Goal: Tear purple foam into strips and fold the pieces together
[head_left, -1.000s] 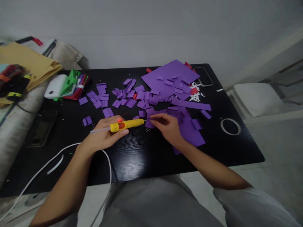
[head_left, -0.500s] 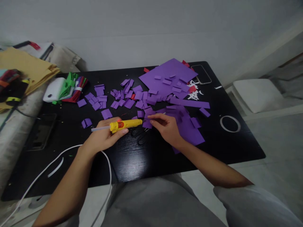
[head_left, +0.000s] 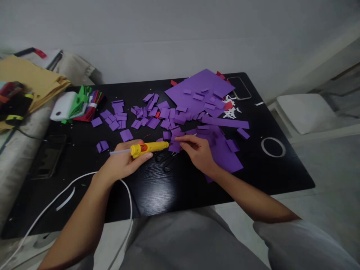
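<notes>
My left hand [head_left: 123, 160] is closed around a yellow hot glue gun [head_left: 153, 147], with a glue stick [head_left: 120, 152] poking out of its back end. The nozzle points right, close to a purple paper piece [head_left: 174, 147] pinched in the fingertips of my right hand [head_left: 197, 150]. Whether the nozzle touches the paper I cannot tell. Black-handled scissors [head_left: 166, 164] lie beneath, their blades partly covered. Many small folded purple pieces [head_left: 153, 123] are scattered behind my hands. Under my right wrist spreads a purple sheet [head_left: 225, 157].
A larger purple sheet [head_left: 194, 88] lies at the back, beside white paper scraps [head_left: 230, 111] and a phone-shaped frame [head_left: 239, 88]. A tape ring [head_left: 272, 147] is at right. Bundled pipe cleaners [head_left: 84, 105] sit at left. A white cord [head_left: 63, 193] crosses the front left.
Almost nothing differs. Both hands, the glue gun and the purple piece stay nearly in place, with only a very slight shift of the view.
</notes>
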Action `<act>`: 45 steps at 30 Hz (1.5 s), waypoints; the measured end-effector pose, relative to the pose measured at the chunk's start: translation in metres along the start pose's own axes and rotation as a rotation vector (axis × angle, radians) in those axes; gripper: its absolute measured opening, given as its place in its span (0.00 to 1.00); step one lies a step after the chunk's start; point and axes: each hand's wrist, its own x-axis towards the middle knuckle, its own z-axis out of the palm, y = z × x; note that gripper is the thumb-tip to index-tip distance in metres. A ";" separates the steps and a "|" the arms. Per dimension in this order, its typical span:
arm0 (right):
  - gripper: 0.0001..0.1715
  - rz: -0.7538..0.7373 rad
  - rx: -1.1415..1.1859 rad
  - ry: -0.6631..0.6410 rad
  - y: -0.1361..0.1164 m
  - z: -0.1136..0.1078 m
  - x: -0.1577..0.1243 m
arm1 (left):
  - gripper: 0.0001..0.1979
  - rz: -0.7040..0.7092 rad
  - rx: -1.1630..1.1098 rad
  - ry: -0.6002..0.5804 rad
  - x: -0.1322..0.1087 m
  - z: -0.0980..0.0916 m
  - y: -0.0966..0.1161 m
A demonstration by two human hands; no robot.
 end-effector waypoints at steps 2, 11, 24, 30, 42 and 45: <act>0.13 0.001 -0.007 0.001 0.000 0.000 0.000 | 0.16 0.003 -0.001 0.004 0.000 0.000 0.000; 0.15 0.017 -0.009 0.000 0.001 0.000 0.000 | 0.16 0.036 -0.005 0.002 0.000 -0.001 0.004; 0.18 -0.030 -0.016 -0.038 -0.001 0.002 -0.002 | 0.19 0.100 0.026 -0.016 0.003 0.009 0.008; 0.19 -0.006 -0.020 -0.044 0.000 0.002 -0.002 | 0.18 0.125 0.038 -0.003 0.003 0.010 0.009; 0.16 0.080 0.099 0.026 -0.001 -0.001 0.004 | 0.14 0.055 0.019 -0.009 0.002 0.002 0.008; 0.15 0.096 0.093 0.041 0.000 -0.002 0.005 | 0.14 0.026 0.021 -0.003 0.002 0.000 0.007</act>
